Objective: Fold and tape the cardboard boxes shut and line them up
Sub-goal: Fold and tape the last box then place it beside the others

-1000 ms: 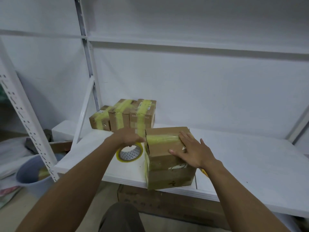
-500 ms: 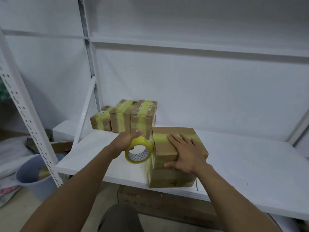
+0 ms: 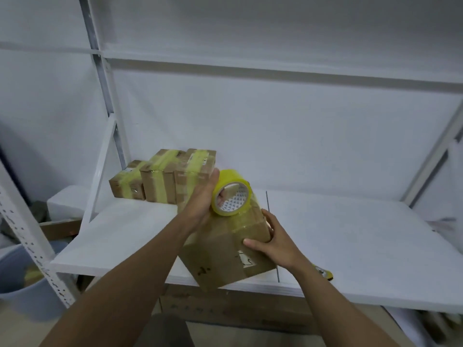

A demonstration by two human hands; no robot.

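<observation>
We see the cardboard box (image 3: 226,249) at the front edge of the white shelf (image 3: 350,246), tilted, with one corner over the edge; yellowish tape already lies across its upper part. Our left hand (image 3: 200,201) holds the yellow tape roll (image 3: 231,194) just above the far end of the box; its grip is closed on the roll, with fingers passing through the core. Our right hand (image 3: 273,242) has its grip closed on the right side of the box, the thumb on the near face and the fingers around the far edge. Behind the left hand, three taped boxes (image 3: 162,181) stand in a row touching each other, near the back left of the shelf. Under the shelf lies a larger brown carton (image 3: 238,309); on the left a grey bucket (image 3: 22,291) stands on the floor.
</observation>
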